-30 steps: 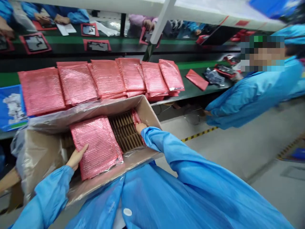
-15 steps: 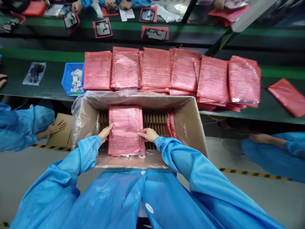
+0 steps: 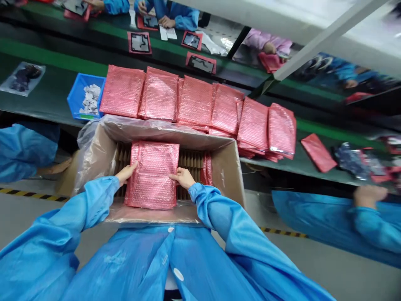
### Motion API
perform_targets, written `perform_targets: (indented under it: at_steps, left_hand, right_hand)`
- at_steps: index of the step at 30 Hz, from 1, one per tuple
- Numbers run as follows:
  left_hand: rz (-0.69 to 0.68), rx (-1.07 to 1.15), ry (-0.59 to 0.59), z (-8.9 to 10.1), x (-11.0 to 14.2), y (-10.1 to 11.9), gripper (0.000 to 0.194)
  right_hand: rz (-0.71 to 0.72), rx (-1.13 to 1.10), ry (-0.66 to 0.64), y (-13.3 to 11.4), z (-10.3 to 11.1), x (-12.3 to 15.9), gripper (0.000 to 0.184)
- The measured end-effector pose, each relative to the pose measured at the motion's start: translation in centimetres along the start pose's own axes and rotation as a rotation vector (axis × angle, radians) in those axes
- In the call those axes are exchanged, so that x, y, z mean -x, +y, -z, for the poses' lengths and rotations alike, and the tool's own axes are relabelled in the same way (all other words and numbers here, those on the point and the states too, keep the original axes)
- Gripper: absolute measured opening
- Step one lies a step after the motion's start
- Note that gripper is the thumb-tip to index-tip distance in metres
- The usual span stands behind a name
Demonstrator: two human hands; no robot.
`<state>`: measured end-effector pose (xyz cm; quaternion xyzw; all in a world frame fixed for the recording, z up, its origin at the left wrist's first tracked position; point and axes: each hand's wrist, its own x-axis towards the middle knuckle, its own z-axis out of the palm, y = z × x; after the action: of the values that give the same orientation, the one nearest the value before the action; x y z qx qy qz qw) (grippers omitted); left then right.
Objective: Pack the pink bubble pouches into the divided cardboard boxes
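A pink bubble-wrap pouch [image 3: 153, 173] lies flat on top of the slotted cardboard dividers [image 3: 189, 159] inside an open cardboard box [image 3: 233, 171] lined with clear plastic. My left hand [image 3: 126, 173] grips the pouch's left edge. My right hand [image 3: 182, 177] grips its right edge, fingers curled on it. Another pink pouch [image 3: 206, 168] stands upright in a slot at the box's right end. Both my arms wear blue sleeves.
Stacks of pink pouches [image 3: 200, 102] line the green bench behind the box, beside a blue bin [image 3: 75, 98] of small parts. A loose pink pouch [image 3: 318, 152] lies farther right. Co-workers in blue sit at left [image 3: 25, 148] and right [image 3: 344, 221]; others work across the belt.
My right hand left the upright pouch at the box's right end and took the flat pouch's right edge. The pouch now lies squared between both hands. My view swung left.
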<state>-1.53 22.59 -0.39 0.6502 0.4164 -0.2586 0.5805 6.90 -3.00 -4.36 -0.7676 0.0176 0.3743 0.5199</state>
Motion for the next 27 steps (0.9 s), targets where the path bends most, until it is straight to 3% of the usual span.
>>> perform_targets:
  at_steps: [7, 10, 14, 18, 22, 24, 27]
  left_hand:
    - [-0.188, 0.017, -0.043, -0.3, -0.4, -0.5, 0.074]
    - [-0.268, -0.027, -0.06, -0.3, -1.1, -0.9, 0.074]
    - [-0.278, -0.059, -0.068, -0.2, -1.9, -1.4, 0.074]
    - [-0.293, -0.033, -0.097, -0.3, -2.0, -1.6, 0.077]
    - [-0.304, -0.025, -0.097, -0.5, -1.9, -1.6, 0.078]
    - [-0.306, -0.032, -0.095, -0.5, -1.8, -1.6, 0.077]
    - [-0.322, -0.024, -0.102, -0.5, -1.8, -1.5, 0.073]
  right_hand:
    - [0.026, -0.057, 0.054, 1.5, 7.7, 4.3, 0.055]
    - [0.039, -0.039, 0.035, 1.5, 8.0, 5.8, 0.062]
    - [0.219, 0.066, 0.071, 1.0, 8.3, 7.4, 0.07]
    - [0.3, 0.382, 0.355, 0.0, 13.7, 10.4, 0.056]
    - [0.11, 0.867, 0.492, -0.8, 18.9, 12.4, 0.058]
    - [-0.015, 1.101, 0.482, -1.1, 19.3, 12.5, 0.059]
    - [-0.123, 1.37, 0.442, -1.8, 18.1, 11.4, 0.061]
